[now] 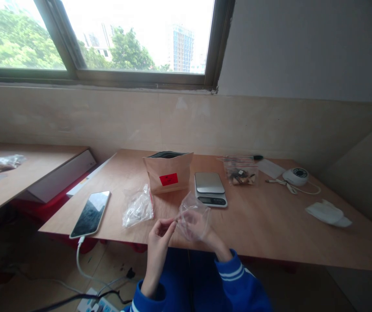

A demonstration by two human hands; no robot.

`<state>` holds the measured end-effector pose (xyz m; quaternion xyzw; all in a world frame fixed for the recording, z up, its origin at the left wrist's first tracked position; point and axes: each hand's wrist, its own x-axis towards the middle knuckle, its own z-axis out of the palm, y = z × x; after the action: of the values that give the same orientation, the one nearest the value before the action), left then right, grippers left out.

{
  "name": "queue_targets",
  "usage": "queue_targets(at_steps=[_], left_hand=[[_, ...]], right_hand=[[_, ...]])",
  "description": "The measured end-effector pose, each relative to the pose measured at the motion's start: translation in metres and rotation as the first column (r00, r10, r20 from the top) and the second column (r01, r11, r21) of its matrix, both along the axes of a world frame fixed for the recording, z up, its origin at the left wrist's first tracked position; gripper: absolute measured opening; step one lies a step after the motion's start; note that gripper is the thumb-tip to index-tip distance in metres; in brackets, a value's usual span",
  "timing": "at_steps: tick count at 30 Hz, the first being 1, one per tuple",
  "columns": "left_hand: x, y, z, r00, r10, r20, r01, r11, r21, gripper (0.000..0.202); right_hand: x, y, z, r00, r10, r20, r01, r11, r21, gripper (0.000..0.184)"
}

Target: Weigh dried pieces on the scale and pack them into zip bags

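My two hands meet over the front edge of the wooden table [270, 225]. My right hand [202, 232] is closed on a small clear plastic bag [194, 214], seen partly through the plastic. My left hand [160, 236] pinches the edge of the same bag with thumb and fingertips. Both sleeves are blue with white stripes. Behind the bag stand a small digital scale [210, 188] and a brown paper pouch [169, 172] with a red label, its top open.
A pile of clear bags [137, 207] and a phone [91, 213] on a white charging cable lie at the left. At the back right are a zip bag with dark contents [240, 173], a white round device [296, 176] and a white cloth [328, 213].
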<state>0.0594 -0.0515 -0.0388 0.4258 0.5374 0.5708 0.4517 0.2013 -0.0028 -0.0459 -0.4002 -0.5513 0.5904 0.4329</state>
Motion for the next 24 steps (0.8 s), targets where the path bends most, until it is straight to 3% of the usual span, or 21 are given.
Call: queue_targets(at_steps=[4, 7, 10, 15, 18, 20, 22, 24], left_hand=[[-0.001, -0.001, 0.006, 0.998, -0.053, -0.017, 0.053, 0.998, -0.016, 0.030], [-0.005, 0.000, 0.009, 0.999, -0.037, -0.025, 0.037, 0.999, -0.025, 0.033], [-0.019, 0.000, 0.009, 0.997, 0.078, -0.018, -0.078, 0.997, -0.021, 0.037], [-0.062, -0.009, 0.012, 0.953, 0.303, -0.015, -0.303, 0.951, -0.069, 0.045], [-0.090, -0.016, 0.018, 0.910, 0.415, -0.010, -0.414, 0.908, -0.065, 0.050], [-0.103, -0.018, 0.020, 0.865, 0.502, 0.014, -0.501, 0.864, -0.056, 0.051], [-0.110, -0.017, 0.021, 0.822, 0.567, 0.049, -0.565, 0.823, -0.047, 0.052], [-0.111, -0.012, 0.021, 0.810, 0.586, 0.021, -0.585, 0.810, -0.036, 0.049]], right_hand=[[0.005, 0.001, 0.002, 0.998, 0.011, 0.063, -0.016, 0.997, 0.069, 0.031], [0.009, 0.002, 0.004, 0.998, -0.025, 0.059, 0.023, 0.999, 0.022, 0.031], [0.020, 0.003, 0.008, 0.993, -0.116, 0.027, 0.117, 0.993, -0.032, 0.034], [0.052, 0.009, 0.028, 0.976, -0.204, 0.080, 0.200, 0.978, 0.055, 0.032], [0.063, 0.021, 0.054, 0.965, -0.251, 0.072, 0.244, 0.965, 0.097, 0.033], [0.061, 0.032, 0.082, 0.952, -0.296, 0.077, 0.276, 0.940, 0.200, 0.032], [0.049, 0.047, 0.113, 0.926, -0.365, 0.098, 0.302, 0.870, 0.390, 0.027], [0.032, 0.065, 0.142, 0.888, -0.449, 0.101, 0.322, 0.764, 0.558, 0.023]])
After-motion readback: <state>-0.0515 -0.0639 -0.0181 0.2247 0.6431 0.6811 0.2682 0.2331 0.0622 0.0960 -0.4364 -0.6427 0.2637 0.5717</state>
